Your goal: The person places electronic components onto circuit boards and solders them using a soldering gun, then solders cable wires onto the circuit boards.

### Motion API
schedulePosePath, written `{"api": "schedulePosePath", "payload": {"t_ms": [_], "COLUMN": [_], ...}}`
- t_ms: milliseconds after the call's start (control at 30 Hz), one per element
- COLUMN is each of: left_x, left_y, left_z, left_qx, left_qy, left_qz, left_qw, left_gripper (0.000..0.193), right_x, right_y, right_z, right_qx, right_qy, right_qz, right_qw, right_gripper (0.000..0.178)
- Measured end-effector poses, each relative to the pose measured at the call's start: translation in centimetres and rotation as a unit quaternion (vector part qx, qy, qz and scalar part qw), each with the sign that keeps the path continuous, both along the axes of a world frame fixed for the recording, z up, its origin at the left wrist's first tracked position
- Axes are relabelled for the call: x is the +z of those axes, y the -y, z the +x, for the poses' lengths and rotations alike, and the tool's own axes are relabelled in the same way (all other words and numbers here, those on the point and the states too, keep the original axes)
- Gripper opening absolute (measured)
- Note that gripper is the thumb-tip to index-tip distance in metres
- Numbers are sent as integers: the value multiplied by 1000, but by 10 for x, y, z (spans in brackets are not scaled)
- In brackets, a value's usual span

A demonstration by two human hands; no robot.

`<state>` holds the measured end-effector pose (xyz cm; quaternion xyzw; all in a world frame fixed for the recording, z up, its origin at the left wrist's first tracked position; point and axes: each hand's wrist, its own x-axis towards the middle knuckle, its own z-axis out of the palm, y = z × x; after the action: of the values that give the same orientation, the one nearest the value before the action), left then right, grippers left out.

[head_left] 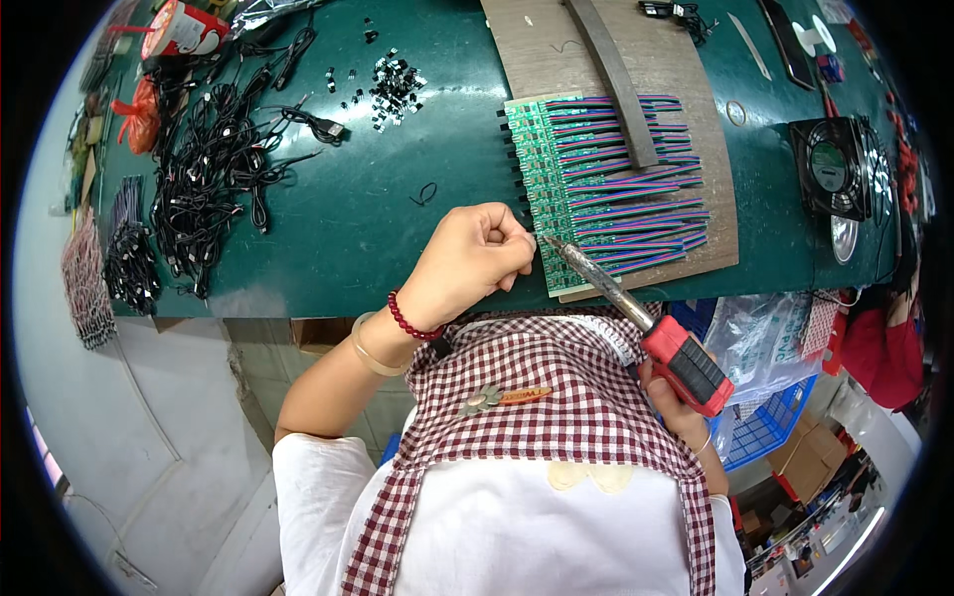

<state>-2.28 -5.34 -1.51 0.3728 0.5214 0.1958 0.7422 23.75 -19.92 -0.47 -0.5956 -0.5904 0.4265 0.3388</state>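
My left hand [475,254] is closed in a pinch at the left edge of a green circuit board panel [550,189]. Whatever lies between its fingertips is too small to make out. My right hand [678,409], partly hidden behind the handle, grips a soldering iron [636,316] with a red and black handle. The iron's tip points at the panel close to my left fingertips. Small black parts stick out along the panel's left edge. Several multicoloured ribbon wires [636,199] run from the boards to the right, and a grey metal bar [616,84] rests across them.
A brown board [711,179] lies under the panel on the green table [378,248]. To the left are a pile of small black connectors [396,89] and a tangle of black cables [204,179]. A black fan [833,167] stands at the right; a blue basket [775,427] sits below.
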Motion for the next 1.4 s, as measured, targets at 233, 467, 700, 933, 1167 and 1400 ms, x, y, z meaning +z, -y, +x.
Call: {"api": "schedulePosePath", "payload": {"t_ms": [233, 467, 700, 933, 1167, 1400], "left_x": [-2, -2, -2, 1, 20, -7], "left_y": [1, 3, 3, 2, -13, -79], "left_z": [1, 1, 2, 1, -15, -58], "left_qx": [9, 16, 14, 15, -129, -4], "left_qy": [6, 4, 4, -9, -112, -519], "left_qz": [18, 18, 26, 19, 70, 492], "left_qw": [1000, 1000, 1000, 1000, 983, 699], "left_gripper": [8, 8, 8, 8, 14, 15], "right_x": [5, 1, 0, -13, 6, 16], "right_y": [2, 16, 15, 28, 15, 0], "right_z": [3, 8, 9, 25, 8, 0], "right_qx": [29, -69, -22, -1, -114, -133], "right_qy": [22, -11, 15, -36, -234, -236], "right_qz": [1, -48, -80, -86, -99, -50], "right_qw": [999, 996, 996, 996, 961, 961], "right_gripper": [15, 17, 18, 49, 39, 53]}}
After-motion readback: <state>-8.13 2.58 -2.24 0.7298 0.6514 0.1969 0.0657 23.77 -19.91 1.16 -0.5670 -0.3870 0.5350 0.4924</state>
